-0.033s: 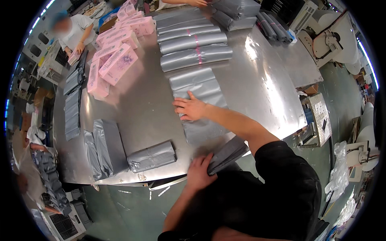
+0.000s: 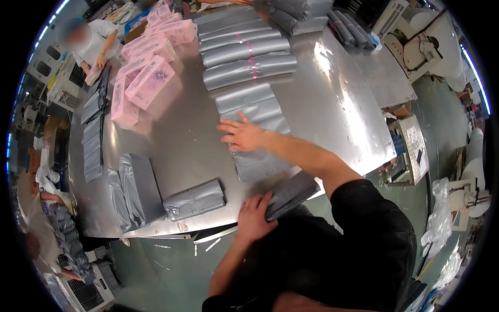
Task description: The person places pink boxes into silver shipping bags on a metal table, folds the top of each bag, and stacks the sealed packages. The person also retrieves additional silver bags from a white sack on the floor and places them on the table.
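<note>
My right hand (image 2: 243,134) lies spread on a flat stack of silver-grey plastic bags (image 2: 262,165) near the middle of the metal table. Close to the table's front edge, my left hand (image 2: 254,216) has its fingers closed around one end of a folded grey plastic bag bundle (image 2: 292,195). The bundle's lower side is hidden by my body and hand. Left of that hand, a tied grey bundle (image 2: 195,200) rests on the table. Beyond the flat stack lie several rolled grey bundles (image 2: 249,70) with pink bands.
Pink printed boxes (image 2: 150,82) are heaped on the table's far left. Folded grey bags (image 2: 138,192) stand at the front left corner, with a dark grey strip (image 2: 93,148) behind. A co-worker (image 2: 93,41) handles a box at the far left. More grey rolls (image 2: 351,30) lie far right.
The view has shifted slightly. My left hand and its bundle have moved a little toward the table, while my right hand stays flat on the stack.
</note>
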The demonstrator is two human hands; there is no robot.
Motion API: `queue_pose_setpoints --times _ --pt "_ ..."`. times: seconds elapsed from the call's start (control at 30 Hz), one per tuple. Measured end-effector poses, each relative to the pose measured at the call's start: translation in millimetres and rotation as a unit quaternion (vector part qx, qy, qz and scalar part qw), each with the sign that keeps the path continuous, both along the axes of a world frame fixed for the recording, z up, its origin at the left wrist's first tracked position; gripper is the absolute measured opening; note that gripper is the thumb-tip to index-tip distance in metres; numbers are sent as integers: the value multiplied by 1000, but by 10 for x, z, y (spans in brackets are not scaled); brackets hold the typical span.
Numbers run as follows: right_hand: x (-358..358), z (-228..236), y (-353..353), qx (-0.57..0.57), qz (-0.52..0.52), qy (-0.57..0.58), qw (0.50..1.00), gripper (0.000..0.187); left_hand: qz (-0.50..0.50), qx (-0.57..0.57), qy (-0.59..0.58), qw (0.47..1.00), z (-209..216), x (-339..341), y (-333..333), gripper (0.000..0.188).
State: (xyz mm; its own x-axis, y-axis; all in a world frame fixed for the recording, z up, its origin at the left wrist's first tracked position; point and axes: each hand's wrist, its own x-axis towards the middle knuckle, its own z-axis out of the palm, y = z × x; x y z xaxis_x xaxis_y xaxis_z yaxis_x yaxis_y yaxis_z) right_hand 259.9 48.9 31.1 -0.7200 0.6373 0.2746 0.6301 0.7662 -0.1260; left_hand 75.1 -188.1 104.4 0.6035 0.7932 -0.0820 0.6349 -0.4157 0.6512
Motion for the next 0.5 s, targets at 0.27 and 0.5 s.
queue_pose_setpoints --times 0.27,0.5 --pt "948 1782 -1429 -476 36 17 878 84 -86 167 57 980 962 -19 557 90" --pt "1213 1185 -2233 -677 -94 448 576 88 81 185 -103 974 870 18 682 76"
